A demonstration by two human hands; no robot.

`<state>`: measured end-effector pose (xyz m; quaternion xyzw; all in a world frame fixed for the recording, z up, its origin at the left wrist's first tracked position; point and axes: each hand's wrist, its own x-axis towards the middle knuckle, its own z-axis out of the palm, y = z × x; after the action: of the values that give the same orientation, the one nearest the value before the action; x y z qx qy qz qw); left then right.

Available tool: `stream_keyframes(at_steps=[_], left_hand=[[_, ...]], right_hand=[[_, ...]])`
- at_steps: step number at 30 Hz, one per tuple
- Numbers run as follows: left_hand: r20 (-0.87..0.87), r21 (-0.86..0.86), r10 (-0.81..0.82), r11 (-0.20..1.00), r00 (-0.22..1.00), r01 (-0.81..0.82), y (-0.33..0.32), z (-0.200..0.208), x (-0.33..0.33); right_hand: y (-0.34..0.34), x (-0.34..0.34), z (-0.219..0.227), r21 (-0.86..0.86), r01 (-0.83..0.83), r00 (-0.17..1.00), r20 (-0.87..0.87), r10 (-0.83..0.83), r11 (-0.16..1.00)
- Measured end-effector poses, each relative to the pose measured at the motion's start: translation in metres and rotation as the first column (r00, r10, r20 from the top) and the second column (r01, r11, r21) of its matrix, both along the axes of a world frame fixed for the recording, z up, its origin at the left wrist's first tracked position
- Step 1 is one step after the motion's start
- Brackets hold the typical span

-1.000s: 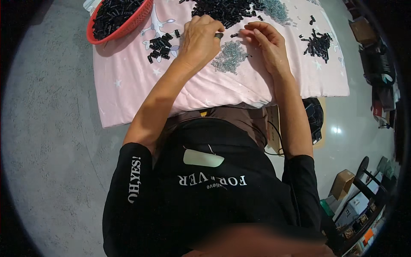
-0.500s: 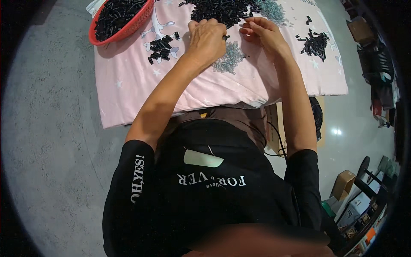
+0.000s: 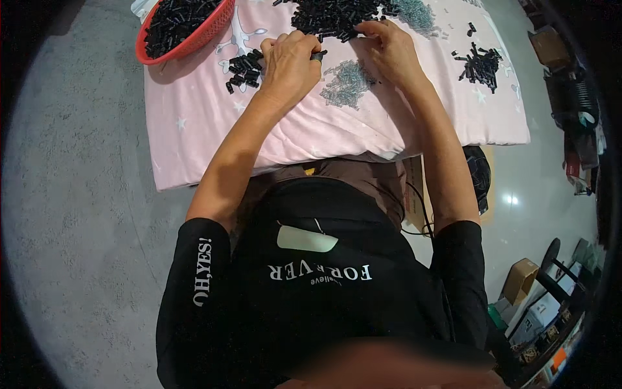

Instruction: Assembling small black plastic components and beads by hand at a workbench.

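My left hand (image 3: 290,59) is closed around a small black tube-shaped part (image 3: 317,56) over the pink cloth (image 3: 194,123). My right hand (image 3: 386,52) rests on the near edge of a large heap of the same black parts (image 3: 337,14), fingers curled into it; whether it grips one I cannot tell. Between and just below the hands lies a patch of small grey springs (image 3: 346,83). A small group of black parts (image 3: 242,67) sits just left of my left hand.
A red basket (image 3: 184,45) filled with black parts stands at the table's far left. Another small heap of black parts (image 3: 481,63) lies at the right. More grey springs (image 3: 414,11) lie at the top. Boxes and shelving (image 3: 538,305) stand on the floor at the right.
Both hands have shifted a little farther up the table toward the large black heap; my right hand now reaches into its edge.
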<state>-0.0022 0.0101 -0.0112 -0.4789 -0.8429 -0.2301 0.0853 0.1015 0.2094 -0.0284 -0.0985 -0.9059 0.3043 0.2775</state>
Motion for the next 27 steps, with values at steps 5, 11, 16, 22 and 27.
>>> stream_keyframes(at_steps=[5, 11, 16, 22, 27], left_hand=[[0.014, 0.019, -0.007, 1.0, 1.0, 0.007, -0.001, 0.0, 0.001], [0.016, 0.038, -0.026, 0.999, 1.0, 0.026, 0.0, 0.002, 0.002], [-0.016, 0.177, -0.106, 0.978, 0.994, 0.107, 0.025, 0.01, 0.001], [-0.137, 0.16, -0.136, 0.974, 0.981, 0.157, 0.062, 0.027, 0.009], [-0.278, 0.176, -0.17, 0.958, 0.945, 0.224, 0.079, -0.005, -0.002]], right_hand=[[0.001, -0.001, 0.001, 0.058, -0.01, 0.999, 0.032, 0.008, 0.998], [0.004, -0.004, -0.004, -0.191, 0.095, 0.985, 0.163, -0.063, 0.977], [0.007, -0.002, -0.02, -0.554, 0.048, 0.977, -0.149, -0.156, 0.831], [0.009, -0.001, -0.02, -0.612, 0.036, 0.931, -0.266, -0.249, 0.79], [0.009, -0.002, -0.019, -0.694, -0.035, 0.931, -0.284, -0.228, 0.719]])
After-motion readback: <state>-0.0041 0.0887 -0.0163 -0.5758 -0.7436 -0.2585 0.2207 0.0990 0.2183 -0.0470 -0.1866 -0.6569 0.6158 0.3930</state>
